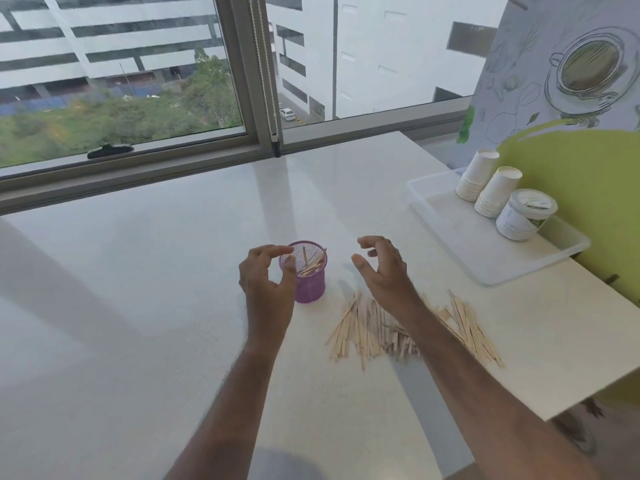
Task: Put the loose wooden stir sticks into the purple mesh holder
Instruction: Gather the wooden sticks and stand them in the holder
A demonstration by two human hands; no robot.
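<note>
The small purple mesh cylinder holder (309,271) stands mid-tabletop with a few sticks inside. The left hand (265,277) curls loosely beside its rim (empty). The right hand (382,268) hovers, fingers spread, over the loose pale wooden stir sticks (367,329) toward the white tabletop's (138,271) right edge.

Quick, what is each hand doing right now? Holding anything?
Left hand: fingers curled beside the purple mesh holder; whether they touch it cannot be told.
Right hand: open, empty, above the loose stir sticks.
</note>
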